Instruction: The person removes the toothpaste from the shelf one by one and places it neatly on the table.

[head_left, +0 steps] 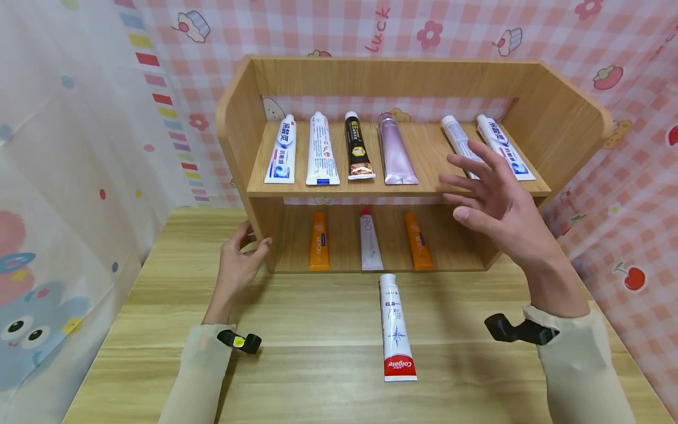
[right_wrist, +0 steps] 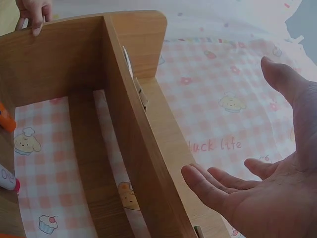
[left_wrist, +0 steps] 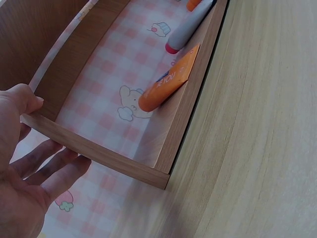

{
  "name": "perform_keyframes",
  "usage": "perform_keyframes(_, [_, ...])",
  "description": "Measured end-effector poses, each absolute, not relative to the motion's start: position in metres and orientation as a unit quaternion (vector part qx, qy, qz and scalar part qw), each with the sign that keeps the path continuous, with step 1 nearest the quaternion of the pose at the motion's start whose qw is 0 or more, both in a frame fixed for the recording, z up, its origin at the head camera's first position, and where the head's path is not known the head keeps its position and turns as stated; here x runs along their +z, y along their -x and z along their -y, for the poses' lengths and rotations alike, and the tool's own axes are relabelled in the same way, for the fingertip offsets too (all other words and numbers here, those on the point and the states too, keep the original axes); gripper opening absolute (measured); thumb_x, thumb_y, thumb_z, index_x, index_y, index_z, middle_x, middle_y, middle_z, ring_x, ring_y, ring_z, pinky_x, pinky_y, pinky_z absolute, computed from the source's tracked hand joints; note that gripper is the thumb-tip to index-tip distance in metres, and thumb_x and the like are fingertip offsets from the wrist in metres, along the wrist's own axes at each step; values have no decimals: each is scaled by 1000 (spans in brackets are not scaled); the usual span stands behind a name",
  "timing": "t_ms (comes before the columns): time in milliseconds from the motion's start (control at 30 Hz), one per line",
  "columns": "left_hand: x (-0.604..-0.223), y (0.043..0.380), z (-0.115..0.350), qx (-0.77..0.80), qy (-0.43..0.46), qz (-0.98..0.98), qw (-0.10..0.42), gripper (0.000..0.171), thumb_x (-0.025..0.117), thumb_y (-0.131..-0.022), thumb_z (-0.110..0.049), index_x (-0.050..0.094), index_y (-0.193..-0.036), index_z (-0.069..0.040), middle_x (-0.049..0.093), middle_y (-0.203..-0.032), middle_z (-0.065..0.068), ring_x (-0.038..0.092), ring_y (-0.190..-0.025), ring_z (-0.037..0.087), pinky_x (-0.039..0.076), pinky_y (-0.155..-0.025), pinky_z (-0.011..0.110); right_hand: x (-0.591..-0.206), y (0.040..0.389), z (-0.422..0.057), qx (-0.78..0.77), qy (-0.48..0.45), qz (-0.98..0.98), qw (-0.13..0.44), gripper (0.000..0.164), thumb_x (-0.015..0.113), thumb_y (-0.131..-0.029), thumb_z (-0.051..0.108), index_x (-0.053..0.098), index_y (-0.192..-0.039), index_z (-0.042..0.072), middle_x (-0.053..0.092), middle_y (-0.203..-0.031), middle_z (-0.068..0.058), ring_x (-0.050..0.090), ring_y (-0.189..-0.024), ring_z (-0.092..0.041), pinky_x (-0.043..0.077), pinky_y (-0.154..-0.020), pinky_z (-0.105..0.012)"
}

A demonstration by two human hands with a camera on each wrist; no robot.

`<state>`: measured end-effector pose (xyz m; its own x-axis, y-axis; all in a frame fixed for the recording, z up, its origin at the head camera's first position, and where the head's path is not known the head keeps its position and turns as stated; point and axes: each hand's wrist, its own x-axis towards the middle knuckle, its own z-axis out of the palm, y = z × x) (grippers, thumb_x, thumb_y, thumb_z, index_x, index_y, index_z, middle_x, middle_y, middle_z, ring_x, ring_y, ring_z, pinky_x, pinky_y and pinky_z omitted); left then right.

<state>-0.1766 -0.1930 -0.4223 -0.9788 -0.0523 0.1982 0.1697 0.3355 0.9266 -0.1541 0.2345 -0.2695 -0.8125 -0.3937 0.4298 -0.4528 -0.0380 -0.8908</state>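
Observation:
My left hand [head_left: 239, 260] grips the left side panel of a two-tier wooden shelf [head_left: 397, 76]. In the left wrist view its thumb lies on the inner side of the panel's edge, with the fingers along the outside. My right hand [head_left: 500, 206] hovers, fingers spread, before the right part of the upper tier and holds nothing. It partly covers a white tube [head_left: 459, 136], beside a white and blue toothpaste tube [head_left: 505, 147]. A white Colgate toothpaste tube [head_left: 394, 330] with a red end lies on the table in front of the shelf, cap toward it.
Farther left on the upper tier lie two white tubes, a black tube [head_left: 357, 144] and a purple tube [head_left: 396, 153]. Below are two orange tubes and a white tube with a red cap [head_left: 369, 241]. The wooden table [head_left: 296, 353] meets patterned curtains behind and at both sides.

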Motion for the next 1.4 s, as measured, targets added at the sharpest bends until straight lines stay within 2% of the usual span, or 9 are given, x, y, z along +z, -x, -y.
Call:
perform_keyframes(233, [-422,176,194,-570,32,816,94,55,64,-98,-7,48,-150,-3,57,-141,26,59,-126,39,59,-94,29,-258,168,-234,639,-278,717,20,80,57,-94,-12,26,-162,19,37,-162,-13,55,-135,-17,54,-102,-19])
perform_keyframes(500, [-423,176,194,-571,36,814,99,54,64,-97,-6,49,-149,-2,57,-140,27,60,-125,39,59,-91,22,-250,184,-236,639,-248,728,14,74,60,-97,-2,29,-161,21,40,-161,-13,60,-130,-14,55,-99,-16])
perform_keyframes(700, [-429,181,196,-563,43,818,105,54,64,-98,-8,48,-150,-3,57,-140,26,60,-125,39,60,-94,33,-244,193,-236,652,-228,723,-6,73,62,-98,1,30,-160,21,40,-160,-14,62,-128,-14,57,-97,-17])
perform_keyframes(933, [-454,194,204,-567,50,813,121,55,68,-98,-16,51,-150,-13,60,-139,18,62,-122,33,61,-90,27,-236,206,-237,641,-206,739,-30,74,66,-98,8,29,-161,22,37,-161,-15,63,-125,-13,56,-96,-15])
perform_keyframes(1133, [-454,193,203,-565,58,814,124,55,67,-98,-18,50,-151,-12,60,-140,19,62,-123,35,61,-91,30,-228,216,-236,619,-174,764,-52,77,68,-99,18,26,-162,29,33,-165,-12,61,-129,-13,56,-96,-16])
perform_keyframes(1400, [-453,193,204,-571,47,811,116,55,67,-98,-16,50,-150,-12,60,-140,19,62,-123,34,61,-91,27,-218,230,-230,557,-152,814,-67,78,68,-99,25,23,-163,33,34,-165,-12,61,-129,-20,55,-102,-23])
